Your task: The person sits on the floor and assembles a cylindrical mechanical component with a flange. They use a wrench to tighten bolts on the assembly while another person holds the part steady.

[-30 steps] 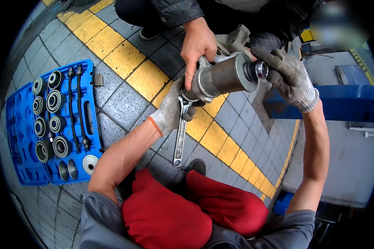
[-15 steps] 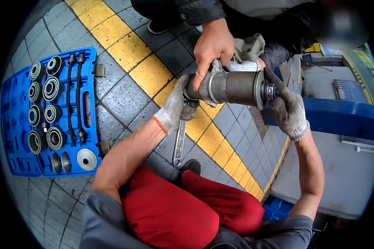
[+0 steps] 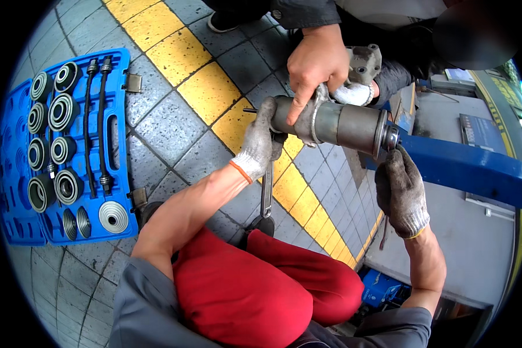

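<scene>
My gloved left hand (image 3: 260, 134) is closed around the left end of a grey metal press sleeve (image 3: 348, 126). A wrench (image 3: 267, 194) hangs down from under that hand; its upper end is hidden. The sleeve lies sideways through a ringed metal arm (image 3: 318, 110), and a nut (image 3: 392, 139) sits on its right end. Just below the nut is my gloved right hand (image 3: 400, 188), fingers closed. A thin rod (image 3: 383, 233) sticks out beneath it; the grip itself is partly hidden. Another person's bare hand (image 3: 316, 66) points a finger onto the sleeve's left part.
To the left lies an open blue case (image 3: 122, 110) with several round metal cups (image 3: 64, 113) and two long threaded rods (image 3: 105, 122). A blue beam (image 3: 464, 168) runs across the right side. The other person's gloved hand (image 3: 354, 94) is near a metal casting (image 3: 365, 64).
My right hand has dropped from beside the nut to below it, and its fingers have closed. A thin rod now shows under it. The view has shifted slightly, and the sleeve appears a little more tilted.
</scene>
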Demonstrator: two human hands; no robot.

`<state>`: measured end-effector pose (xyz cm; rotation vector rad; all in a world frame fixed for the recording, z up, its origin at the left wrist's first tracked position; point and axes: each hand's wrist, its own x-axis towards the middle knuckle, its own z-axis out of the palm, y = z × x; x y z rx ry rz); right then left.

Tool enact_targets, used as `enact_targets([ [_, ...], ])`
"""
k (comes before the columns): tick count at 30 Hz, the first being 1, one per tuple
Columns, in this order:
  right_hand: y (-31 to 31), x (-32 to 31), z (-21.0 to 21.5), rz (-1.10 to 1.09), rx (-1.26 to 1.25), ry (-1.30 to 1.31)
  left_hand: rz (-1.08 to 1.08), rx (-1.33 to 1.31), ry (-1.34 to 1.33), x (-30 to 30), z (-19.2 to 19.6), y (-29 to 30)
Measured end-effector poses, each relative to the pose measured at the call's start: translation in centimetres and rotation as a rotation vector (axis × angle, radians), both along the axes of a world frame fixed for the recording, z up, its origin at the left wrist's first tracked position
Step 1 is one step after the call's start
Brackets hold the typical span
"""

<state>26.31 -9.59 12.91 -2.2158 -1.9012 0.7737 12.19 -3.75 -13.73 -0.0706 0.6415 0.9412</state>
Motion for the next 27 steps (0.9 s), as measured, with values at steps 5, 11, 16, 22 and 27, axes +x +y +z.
enact_targets([
  [5,-0.5,-4.6,1.8,-0.713,-0.208,0.512,-0.014,0.035,-0.051,0.4,-0.3,-0.1],
  [11,-1.1,-1.1,3.3,0.292,0.161,-0.367,-0.084,0.016,-0.09,0.2,-0.3,-0.2],
  [16,1.5,0.0,5.1,-0.099,-0.119,-0.145,-0.165,0.052,-0.078,0.0,0.2,0.1],
  [22,7.0,4.9,4.2,0.558,0.205,-0.334,-0.178,0.081,-0.149,0.8,0.2,0.8],
  [27,10.4,5.1,5.2,0.824,0.243,-0.449,-0.222,0.131,-0.137,0.0,1.3,1.2],
])
